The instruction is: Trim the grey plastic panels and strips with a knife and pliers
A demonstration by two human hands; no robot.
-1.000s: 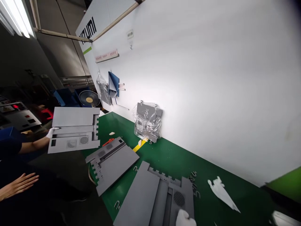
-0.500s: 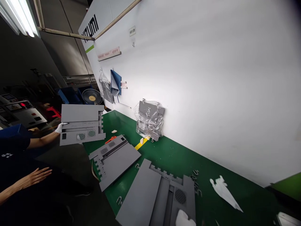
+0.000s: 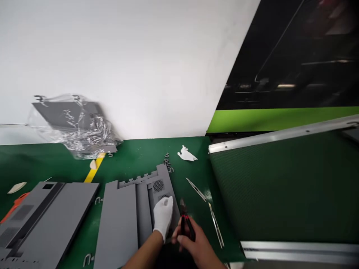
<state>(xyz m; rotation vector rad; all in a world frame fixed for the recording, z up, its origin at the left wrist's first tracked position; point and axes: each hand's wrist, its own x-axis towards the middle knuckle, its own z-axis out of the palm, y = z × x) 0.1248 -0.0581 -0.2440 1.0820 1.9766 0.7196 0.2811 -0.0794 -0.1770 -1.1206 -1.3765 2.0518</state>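
My right hand (image 3: 196, 244), bare, is wrapped round a pair of pliers (image 3: 185, 222) with dark handles and red near the pivot; the jaws point up and away, slightly blurred. My left hand (image 3: 163, 215), in a white glove, is closed and lies over the right part of a grey plastic panel (image 3: 120, 213). Whatever its fingers hold, if anything, is hidden. The panel has round grilles, a long channel and a notched far edge. Right of it lie two slim metal knife-like tools, an upper one (image 3: 196, 189) and a lower one (image 3: 215, 226).
A second grey panel (image 3: 53, 220) lies to the left on the green table (image 3: 140, 155), with an orange tool (image 3: 14, 207) beside it. Plastic-wrapped grey parts (image 3: 70, 123) hang on the white wall. A crumpled white glove (image 3: 187, 153) lies behind. A green conveyor belt (image 3: 286, 194) borders the right.
My view has swung right, away from the co-worker and toward the conveyor. Both my hands are now in view over the near panel, with pliers in the right.
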